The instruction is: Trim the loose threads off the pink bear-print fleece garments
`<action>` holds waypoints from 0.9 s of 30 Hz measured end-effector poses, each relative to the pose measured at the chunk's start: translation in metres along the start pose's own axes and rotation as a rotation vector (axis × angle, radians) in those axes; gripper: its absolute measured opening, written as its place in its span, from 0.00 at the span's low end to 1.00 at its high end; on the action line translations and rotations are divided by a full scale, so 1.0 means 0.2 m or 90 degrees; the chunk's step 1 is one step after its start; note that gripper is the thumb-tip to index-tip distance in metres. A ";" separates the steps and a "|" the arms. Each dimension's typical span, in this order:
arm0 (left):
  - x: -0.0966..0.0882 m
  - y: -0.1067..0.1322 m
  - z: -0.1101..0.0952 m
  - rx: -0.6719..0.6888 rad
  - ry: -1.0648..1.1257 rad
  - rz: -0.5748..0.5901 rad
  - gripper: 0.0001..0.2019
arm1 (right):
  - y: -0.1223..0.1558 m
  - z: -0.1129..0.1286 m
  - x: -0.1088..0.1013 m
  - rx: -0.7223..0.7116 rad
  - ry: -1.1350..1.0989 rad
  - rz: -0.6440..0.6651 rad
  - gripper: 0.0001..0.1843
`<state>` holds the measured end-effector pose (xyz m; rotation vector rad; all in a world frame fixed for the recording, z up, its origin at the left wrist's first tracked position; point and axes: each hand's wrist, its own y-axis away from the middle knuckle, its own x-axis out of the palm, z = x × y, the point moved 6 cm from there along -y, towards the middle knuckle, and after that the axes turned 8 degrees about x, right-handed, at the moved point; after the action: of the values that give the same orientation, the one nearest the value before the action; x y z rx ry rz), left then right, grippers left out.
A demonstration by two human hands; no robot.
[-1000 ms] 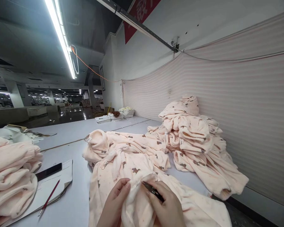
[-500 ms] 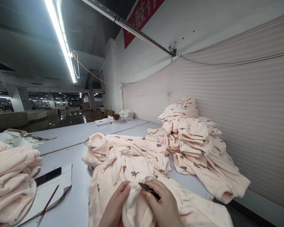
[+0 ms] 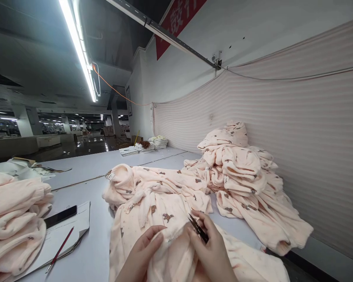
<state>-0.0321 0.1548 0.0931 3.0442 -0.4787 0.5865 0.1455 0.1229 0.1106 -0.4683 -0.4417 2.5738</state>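
Right hand (image 3: pixel 210 239) has its grip closed round dark snips (image 3: pixel 197 227), index finger arched above, thumb along the near side. The snips' long axis runs from the palm away from the person and to the left; blade tips look slightly parted. The pale edge of the pink garment (image 3: pixel 174 254) is just left of the blades — can't tell from here if they touch it. Left hand (image 3: pixel 148 246) is on the far side of that edge, thumb and forefinger pinched together on the cloth, so the raised stretch sits between the two hands, with the snips nearer the right end. Both wrists come in low from the person's side, angled inward. Rest of the garment spreads over the tabletop (image 3: pixel 98 225) under the hands. Further out: garment heap (image 3: pixel 241 164) ahead on the right; phone (image 3: pixel 61 216), papers (image 3: pixel 81 222) and red pen (image 3: pixel 60 249) left.
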 end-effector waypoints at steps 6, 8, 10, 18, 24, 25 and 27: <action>-0.02 0.07 -0.12 0.339 -0.556 0.020 0.06 | -0.03 0.08 0.12 0.004 0.013 0.298 0.12; -0.04 0.12 -0.12 0.486 -0.634 0.017 0.10 | 0.02 0.07 0.15 -0.014 0.050 0.322 0.09; -0.07 0.15 -0.09 0.569 -0.652 -0.001 0.11 | 0.09 0.06 0.15 -0.074 0.095 0.276 0.09; -0.19 0.19 0.01 0.583 -0.588 -0.055 0.13 | 0.23 0.02 0.14 -0.040 0.177 0.261 0.05; -0.18 0.23 0.01 0.635 -0.560 -0.116 0.13 | 0.22 0.13 0.20 -0.083 0.213 0.251 0.07; -0.19 0.23 -0.01 0.626 -0.544 -0.129 0.12 | 0.21 0.12 0.19 -0.077 0.193 0.229 0.06; -0.24 0.19 -0.08 0.557 -0.447 -0.163 0.08 | 0.19 0.06 0.14 -0.053 0.121 0.173 0.08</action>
<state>-0.0912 0.1327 0.0896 3.9881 0.2920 -0.4553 0.1023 0.1038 0.1001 -0.8472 -0.4435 2.7404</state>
